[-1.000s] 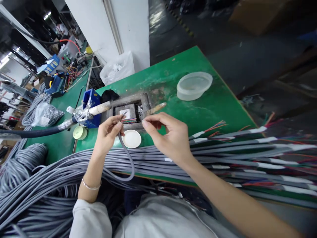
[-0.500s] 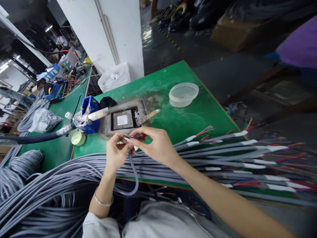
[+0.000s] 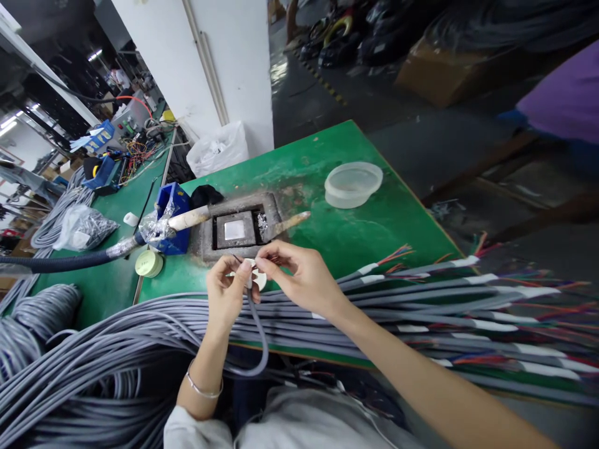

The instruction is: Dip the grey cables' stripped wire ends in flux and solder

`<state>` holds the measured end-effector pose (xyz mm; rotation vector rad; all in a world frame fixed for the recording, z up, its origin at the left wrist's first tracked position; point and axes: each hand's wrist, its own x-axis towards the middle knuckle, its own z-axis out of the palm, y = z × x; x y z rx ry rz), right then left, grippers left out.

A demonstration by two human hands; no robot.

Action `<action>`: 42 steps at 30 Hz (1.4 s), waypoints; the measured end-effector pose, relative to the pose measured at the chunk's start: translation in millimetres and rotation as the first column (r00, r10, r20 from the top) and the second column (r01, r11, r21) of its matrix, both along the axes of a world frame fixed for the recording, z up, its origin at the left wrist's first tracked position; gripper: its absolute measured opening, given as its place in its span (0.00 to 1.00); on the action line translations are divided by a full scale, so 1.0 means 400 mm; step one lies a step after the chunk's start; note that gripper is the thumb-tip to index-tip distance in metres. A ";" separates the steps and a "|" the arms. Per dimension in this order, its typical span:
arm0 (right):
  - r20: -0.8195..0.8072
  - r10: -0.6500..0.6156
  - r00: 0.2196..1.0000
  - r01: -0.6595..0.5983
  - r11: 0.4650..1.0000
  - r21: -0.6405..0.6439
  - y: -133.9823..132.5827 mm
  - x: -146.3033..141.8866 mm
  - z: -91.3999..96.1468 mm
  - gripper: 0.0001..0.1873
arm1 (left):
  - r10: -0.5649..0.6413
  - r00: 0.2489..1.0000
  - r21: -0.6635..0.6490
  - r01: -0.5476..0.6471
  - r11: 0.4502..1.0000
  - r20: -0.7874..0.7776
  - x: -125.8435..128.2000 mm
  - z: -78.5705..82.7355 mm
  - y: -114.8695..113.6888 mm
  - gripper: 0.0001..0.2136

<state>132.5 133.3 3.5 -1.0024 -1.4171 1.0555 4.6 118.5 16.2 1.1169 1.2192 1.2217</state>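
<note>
My left hand [image 3: 227, 282] pinches the end of a grey cable [image 3: 256, 324], which hangs below it in a loop. Thin wires come out of that end, and my right hand [image 3: 297, 274] has its thumb and fingers closed on them. A round white piece [image 3: 259, 279] shows behind the fingers; part of it is hidden. Just beyond my hands sits a solder pot [image 3: 206, 246] with a shiny square of metal [image 3: 234, 230] in its middle. Below my hands runs a thick bundle of grey cables [image 3: 187, 312], many with white-wrapped ends and coloured wires fanning out right.
A scraper [image 3: 292, 221] leans on the pot's right rim. Behind it stands a clear plastic tub [image 3: 353, 185]. To the left are a blue bin [image 3: 175, 215], an extraction hose [image 3: 60, 262] and a small pale-green jar [image 3: 148, 263]. A person in purple [image 3: 561, 93] is at far right.
My fingers have shifted on the cable end, and the wires between them have spread. The round white piece behind my hands has come into view. My view has moved slightly.
</note>
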 end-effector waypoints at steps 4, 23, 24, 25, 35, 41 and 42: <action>0.006 -0.021 1.000 0.020 0.999 0.037 -0.002 0.000 -0.004 0.07 | 0.041 0.999 0.031 -0.041 0.999 -0.004 -0.002 -0.004 -0.002 0.17; -0.273 0.034 0.961 -0.079 0.984 -0.157 -0.002 -0.001 0.016 0.14 | 0.203 0.979 0.101 -0.199 0.975 -0.028 0.014 0.001 -0.021 0.11; -0.266 0.026 0.964 -0.067 0.987 -0.144 -0.003 -0.001 0.018 0.14 | 0.212 0.977 0.100 -0.209 0.973 -0.013 0.015 -0.005 -0.021 0.11; -0.260 0.018 0.965 -0.054 0.990 -0.131 -0.004 -0.001 0.018 0.15 | 0.221 0.975 0.097 -0.220 0.971 0.005 0.016 -0.009 -0.022 0.11; -0.213 -0.061 0.975 0.055 0.998 -0.032 -0.008 0.000 0.010 0.07 | 0.144 0.989 0.110 -0.138 0.984 -0.044 0.016 0.003 -0.025 0.10; -0.166 -0.012 0.986 0.003 0.999 -0.054 -0.008 -0.002 0.007 0.08 | 0.169 0.983 0.123 -0.160 0.979 -0.072 0.003 0.010 -0.033 0.09; -0.169 0.009 0.986 -0.020 0.998 -0.060 -0.008 -0.003 0.007 0.08 | 0.173 0.982 0.127 -0.163 0.978 -0.069 0.002 0.009 -0.034 0.09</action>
